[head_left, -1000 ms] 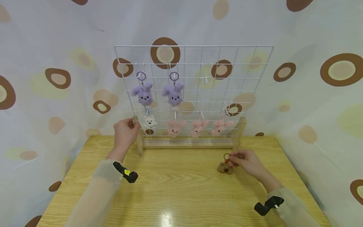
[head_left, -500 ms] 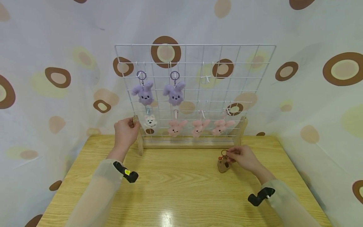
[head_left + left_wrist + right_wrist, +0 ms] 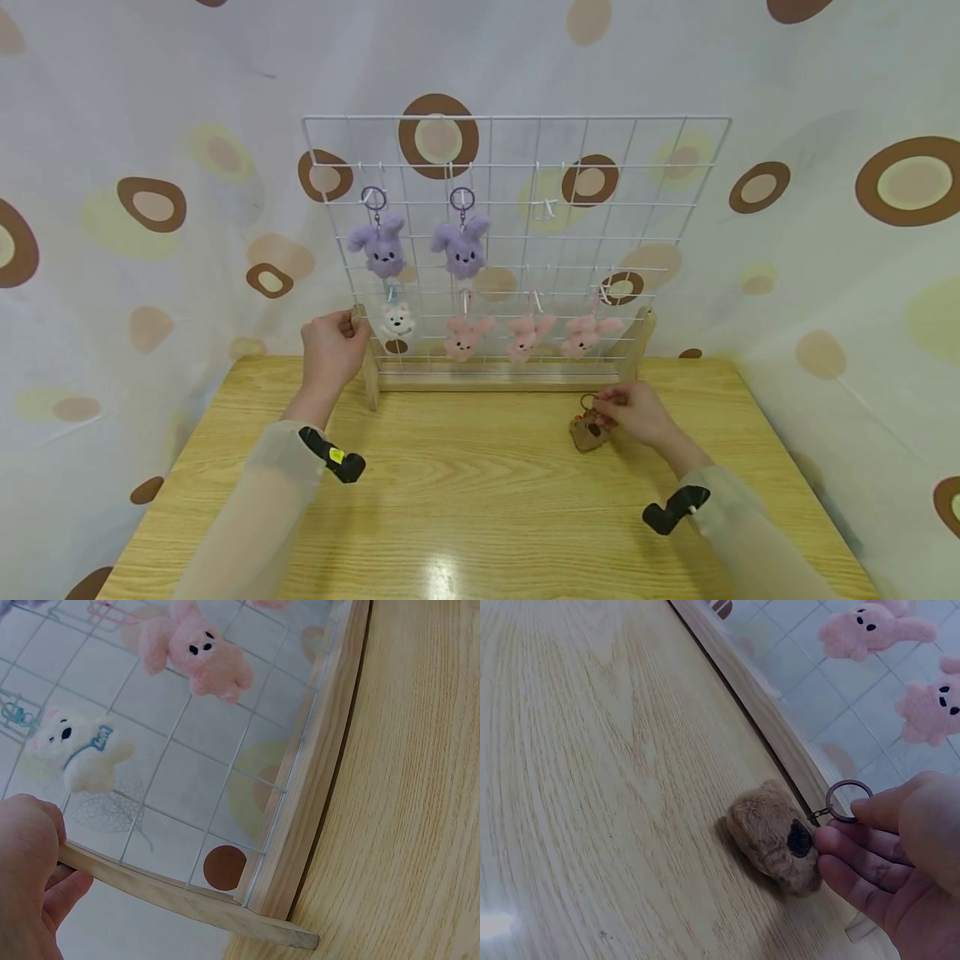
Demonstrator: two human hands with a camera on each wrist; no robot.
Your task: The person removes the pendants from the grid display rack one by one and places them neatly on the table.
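A brown plush keychain (image 3: 587, 434) hangs from my right hand (image 3: 634, 411), whose thumb and fingers pinch its metal ring (image 3: 848, 800). The plush has a dark nose patch and is close over the table, in front of the rack's right foot. My left hand (image 3: 333, 350) grips the top of the wooden side post (image 3: 180, 891) at the rack's left end. Beside that hand a white bear keychain (image 3: 82, 750) hangs on the white wire grid (image 3: 517, 118). Three pink rabbit keychains (image 3: 525, 337) share its row.
Two purple rabbit keychains, one the left purple rabbit (image 3: 384, 247), hang in the upper row. A bare white hook (image 3: 545, 208) sits right of them. The wooden table (image 3: 450, 483) lies in front of the rack, a patterned backdrop (image 3: 825, 100) behind it.
My right hand has moved left and slightly toward the rack, raising the brown plush keychain so it tips more upright. My left hand stays on the post.
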